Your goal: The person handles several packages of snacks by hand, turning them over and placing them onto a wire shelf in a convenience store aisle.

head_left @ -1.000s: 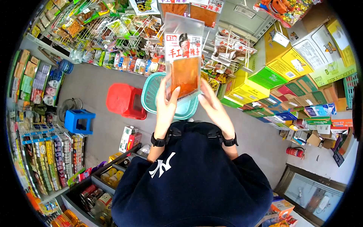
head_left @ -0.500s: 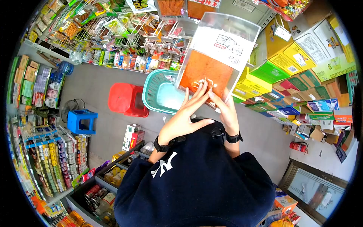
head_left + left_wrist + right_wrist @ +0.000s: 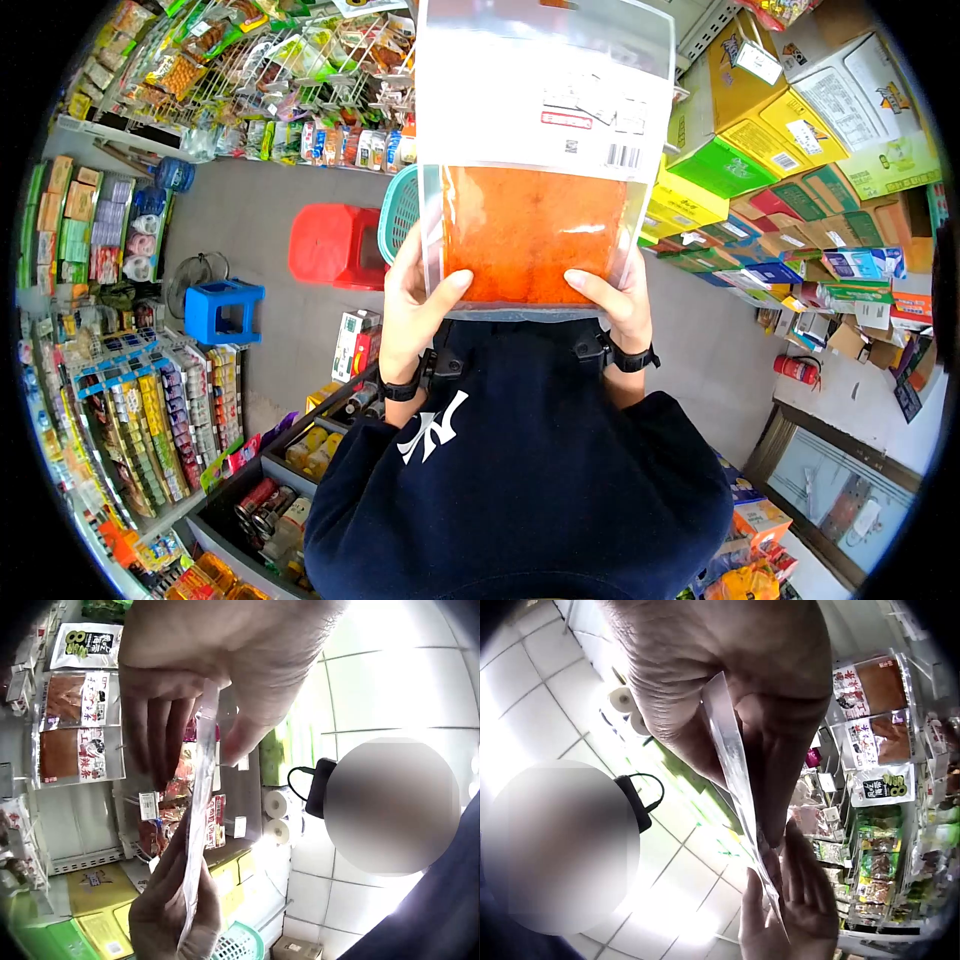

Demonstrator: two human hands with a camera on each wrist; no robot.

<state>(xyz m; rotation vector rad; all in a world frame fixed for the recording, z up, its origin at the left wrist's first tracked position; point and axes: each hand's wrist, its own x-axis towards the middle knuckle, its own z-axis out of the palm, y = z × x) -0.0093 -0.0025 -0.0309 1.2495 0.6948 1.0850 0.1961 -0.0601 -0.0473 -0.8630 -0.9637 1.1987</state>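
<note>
A clear flat packet with an orange-red slab (image 3: 535,235) is held up close to the head camera, its printed white panel with a barcode above the slab. The left hand (image 3: 415,310) pinches its lower left corner, thumb on the front face. At the lower right the right hand (image 3: 625,300) grips it the same way. Both wrist views show the packet edge-on, a thin strip (image 3: 196,817) between thumb and fingers in the left one and a similar strip (image 3: 739,780) in the right one. The fingers behind the packet are hidden in the head view.
A teal basket (image 3: 398,215) stands partly behind the packet, beside a red stool (image 3: 330,245). Further left is a blue stool (image 3: 222,312). Yellow and green cartons (image 3: 760,130) are stacked at the right; hanging snack racks (image 3: 290,75) line the back. Drink bins (image 3: 245,520) stand lower left.
The packet has turned from its printed front to the barcode side, straightened and come closer to the head camera. The left hand has moved from its face to its left edge.
</note>
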